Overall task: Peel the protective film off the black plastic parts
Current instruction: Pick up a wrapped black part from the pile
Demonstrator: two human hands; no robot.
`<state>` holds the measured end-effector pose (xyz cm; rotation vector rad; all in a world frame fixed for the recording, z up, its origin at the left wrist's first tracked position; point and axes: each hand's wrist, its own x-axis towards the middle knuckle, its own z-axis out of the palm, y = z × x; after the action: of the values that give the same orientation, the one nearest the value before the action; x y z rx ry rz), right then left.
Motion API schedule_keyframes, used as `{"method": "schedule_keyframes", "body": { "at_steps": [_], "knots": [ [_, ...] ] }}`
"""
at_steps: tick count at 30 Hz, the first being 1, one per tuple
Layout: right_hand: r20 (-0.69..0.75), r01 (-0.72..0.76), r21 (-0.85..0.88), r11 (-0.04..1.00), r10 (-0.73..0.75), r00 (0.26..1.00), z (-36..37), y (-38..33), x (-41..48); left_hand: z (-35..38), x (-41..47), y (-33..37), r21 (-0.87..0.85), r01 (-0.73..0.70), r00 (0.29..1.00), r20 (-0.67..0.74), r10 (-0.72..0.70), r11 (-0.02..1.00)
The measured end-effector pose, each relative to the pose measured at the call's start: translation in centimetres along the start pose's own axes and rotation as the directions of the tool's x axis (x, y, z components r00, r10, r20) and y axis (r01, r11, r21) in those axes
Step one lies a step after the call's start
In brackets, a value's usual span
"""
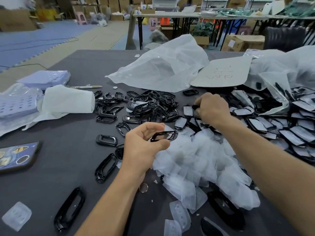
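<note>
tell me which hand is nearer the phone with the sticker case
Left. The left hand, holding a black frame, is right of the phone; the right hand grips another part farther right and farther back.

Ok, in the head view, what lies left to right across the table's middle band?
Phone → folded white sheet → heap of bare black frames → right hand → film-covered black parts.
</note>
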<state>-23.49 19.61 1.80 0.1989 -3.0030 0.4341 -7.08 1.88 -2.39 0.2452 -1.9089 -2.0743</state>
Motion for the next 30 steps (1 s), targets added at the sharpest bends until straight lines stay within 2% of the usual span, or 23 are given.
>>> {"method": "schedule_keyframes", "body": {
  "at_steps": [2, 5, 10, 13, 17, 24, 27, 30],
  "knots": [
    [-0.067, 0.016, 0.165, 0.986, -0.005, 0.998, -0.7, -0.8, -2.1, 0.0, 0.0, -0.1, 0.013, 0.012, 1.000, 0.002, -0.012, 1.000],
    [-0.154, 0.118, 0.449, 0.886, -0.053, 0.987, -1.0, -3.0, -6.1, 0.1, 0.0, -0.1, 0.009, 0.021, 1.000, 0.000, -0.021, 1.000],
    [-0.182, 0.216, 0.669, 0.712, -0.124, 0.975, 1.2, -6.1, -11.9, 0.1, 0.0, -0.5, -0.130, 0.136, 0.991, 0.028, -0.133, 0.982],
    [-0.191, 0.197, 0.732, 0.652, -0.082, 0.978, 2.6, -6.1, -13.6, 0.2, -0.2, -0.5, -0.062, 0.128, 0.991, 0.032, -0.127, 0.990],
    [-0.205, 0.168, 0.743, 0.648, -0.018, 0.979, 3.4, -5.8, -14.1, 0.6, -0.4, -0.5, -0.023, 0.141, 0.990, -0.001, -0.141, 0.990],
    [-0.233, 0.175, 0.761, 0.624, 0.012, 0.972, 3.2, -5.6, -14.0, 0.8, -0.3, 0.5, 0.101, 0.136, 0.981, -0.150, -0.120, 0.986],
    [-0.195, 0.145, 0.828, 0.542, 0.036, 0.980, 3.0, -5.4, -13.7, 1.0, -0.6, 0.7, 0.188, 0.126, 0.981, -0.172, -0.094, 0.974],
    [-0.163, 0.110, 0.909, 0.401, 0.101, 0.981, 2.7, -5.1, -13.5, 1.1, -0.9, 0.8, 0.267, 0.113, 0.980, -0.188, -0.064, 0.957]
  ]
}}
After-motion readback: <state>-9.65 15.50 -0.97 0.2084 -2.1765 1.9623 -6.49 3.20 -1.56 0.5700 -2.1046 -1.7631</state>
